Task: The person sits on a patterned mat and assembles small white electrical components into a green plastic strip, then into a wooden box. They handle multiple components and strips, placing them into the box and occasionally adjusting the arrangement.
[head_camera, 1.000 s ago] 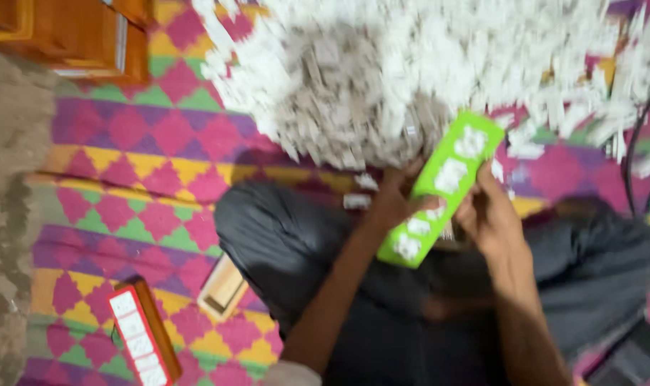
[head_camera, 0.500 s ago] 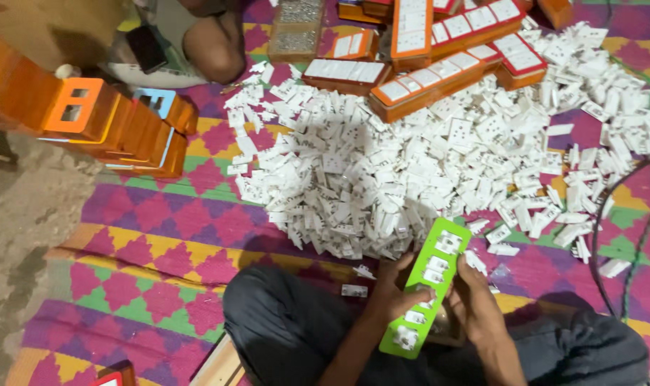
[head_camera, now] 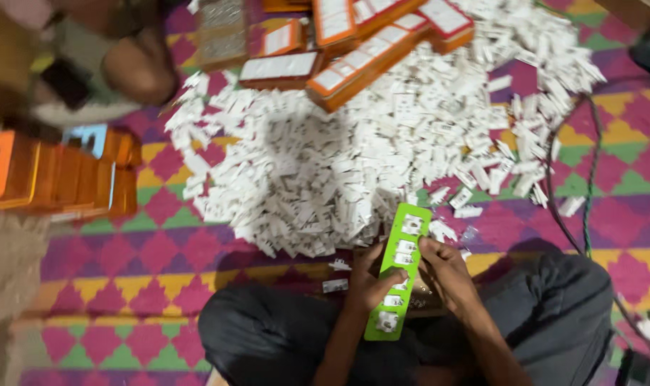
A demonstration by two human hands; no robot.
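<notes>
Green card now sits lower and closer to my lap than a second ago, long axis running away from me. My left hand is curled round its left edge, fingers closed on it. My right hand pinches the right edge, thumb on a white piece. The white pile lies just beyond my fingertips; orange boxes well off left. Card steadied, several slots filled.

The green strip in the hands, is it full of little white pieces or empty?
Partly full. The green strip shows several white pieces set along it, with green gaps between. The left hand and right hand cover parts of it.
</notes>
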